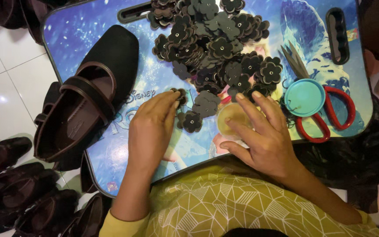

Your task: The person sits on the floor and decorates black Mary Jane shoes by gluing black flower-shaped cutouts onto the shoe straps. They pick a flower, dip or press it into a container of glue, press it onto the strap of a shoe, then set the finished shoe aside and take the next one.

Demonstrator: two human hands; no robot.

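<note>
My left hand (151, 127) pinches a small dark flower-shaped leather piece (180, 95) between thumb and fingertips, just above the lap tray (110, 149). My right hand (259, 131) rests with fingers spread over a small round container of yellowish glue (230, 115), touching its rim. Another flower piece (191, 121) lies between my hands. A big heap of dark flower pieces (216, 48) covers the tray's far middle. A dark brown strapped shoe (91, 94) lies on the tray's left side, toe pointing away.
A teal round lid (304, 97) and red-handled scissors (330, 112) lie at the tray's right. Several dark shoes (18, 193) sit on the white tiled floor at left. Black bags (356, 158) lie at right. My yellow patterned garment (242, 206) fills the bottom.
</note>
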